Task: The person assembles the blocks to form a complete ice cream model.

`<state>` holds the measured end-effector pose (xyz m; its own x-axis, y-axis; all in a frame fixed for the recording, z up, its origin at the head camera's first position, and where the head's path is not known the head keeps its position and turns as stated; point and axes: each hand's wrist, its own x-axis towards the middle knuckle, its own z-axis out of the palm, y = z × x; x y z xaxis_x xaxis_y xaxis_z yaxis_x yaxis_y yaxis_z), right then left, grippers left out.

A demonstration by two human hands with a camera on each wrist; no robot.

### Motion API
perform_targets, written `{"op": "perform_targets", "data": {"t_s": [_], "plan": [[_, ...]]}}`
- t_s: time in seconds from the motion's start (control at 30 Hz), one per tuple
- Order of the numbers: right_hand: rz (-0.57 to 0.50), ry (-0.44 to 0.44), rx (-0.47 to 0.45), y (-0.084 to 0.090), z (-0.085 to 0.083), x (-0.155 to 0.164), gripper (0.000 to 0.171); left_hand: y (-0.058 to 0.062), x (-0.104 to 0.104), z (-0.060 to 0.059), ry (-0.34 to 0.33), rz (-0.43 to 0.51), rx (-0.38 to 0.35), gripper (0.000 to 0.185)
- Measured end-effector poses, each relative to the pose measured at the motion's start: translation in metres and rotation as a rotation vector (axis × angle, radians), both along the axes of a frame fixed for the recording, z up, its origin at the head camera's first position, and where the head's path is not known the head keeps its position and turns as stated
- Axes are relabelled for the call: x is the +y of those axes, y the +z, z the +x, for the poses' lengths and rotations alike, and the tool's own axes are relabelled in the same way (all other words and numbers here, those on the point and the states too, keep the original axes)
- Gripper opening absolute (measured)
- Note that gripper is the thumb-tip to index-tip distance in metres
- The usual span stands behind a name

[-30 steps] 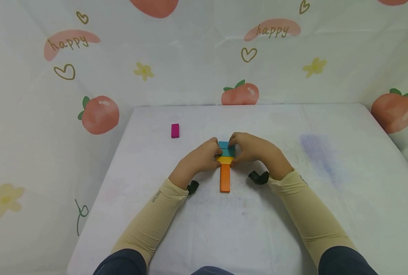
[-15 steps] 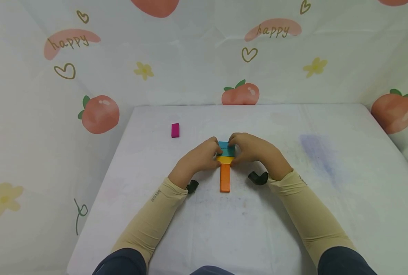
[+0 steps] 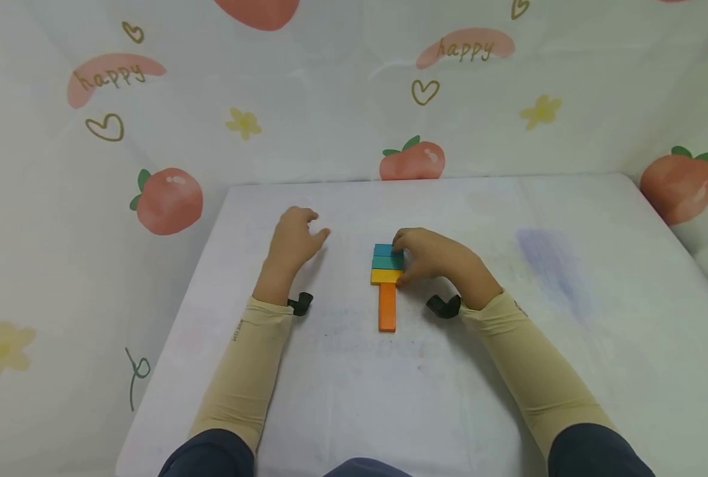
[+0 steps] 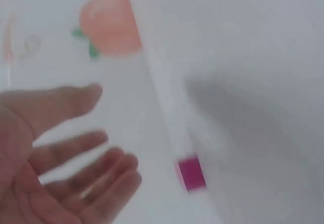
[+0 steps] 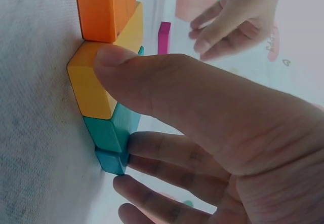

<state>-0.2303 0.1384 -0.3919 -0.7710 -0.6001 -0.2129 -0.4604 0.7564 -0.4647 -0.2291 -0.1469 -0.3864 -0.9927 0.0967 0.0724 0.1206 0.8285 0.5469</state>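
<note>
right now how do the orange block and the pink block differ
The orange block is long and butts against the yellow block in the row; the pink block is short and lies alone, far left. The right hand touches the orange block's row; the open left hand hovers near the pink block. Both lie on the table.

We've got four flat wooden blocks laid out in a T-ish shape on the white table. The orange block (image 3: 387,307) is a long bar lying flat, running toward us. Butted against its far end sits the yellow block (image 3: 385,276), turned crosswise, then the teal block (image 3: 386,262) right behind it, then the blue block (image 3: 384,250) at the far end, all three touching side to side. Our right hand (image 3: 434,257) rests against the right ends of those three, thumb on the yellow one. Off to the left, well apart, the magenta block (image 4: 191,172) lies alone, with our left hand (image 3: 294,236) hovering over it, fingers loose.
</note>
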Motion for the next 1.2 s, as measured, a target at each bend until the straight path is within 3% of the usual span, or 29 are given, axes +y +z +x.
{"op": "perform_targets", "data": {"t_s": [0.1, 0.2, 0.4, 0.77, 1.2], "plan": [[-0.002, -0.006, -0.007, 0.002, 0.000, 0.000, 0.064, -0.002, -0.018, -0.008, 0.119, 0.019, -0.009, 0.051], [-0.001, 0.003, -0.004, 0.003, 0.000, 0.000, 0.064, -0.007, -0.031, -0.015, 0.193, 0.008, -0.088, 0.056], [0.015, 0.005, 0.002, -0.001, 0.000, 0.000, 0.064, -0.016, -0.046, -0.029, 0.236, -0.008, -0.182, 0.059], [0.003, -0.010, -0.009, 0.003, 0.002, 0.002, 0.064, -0.015, -0.030, -0.047, 0.151, -0.010, -0.204, 0.040], [0.043, -0.019, -0.019, 0.001, 0.002, 0.000, 0.066, -0.012, 0.044, -0.064, -0.006, -0.093, -0.208, 0.033]]}}
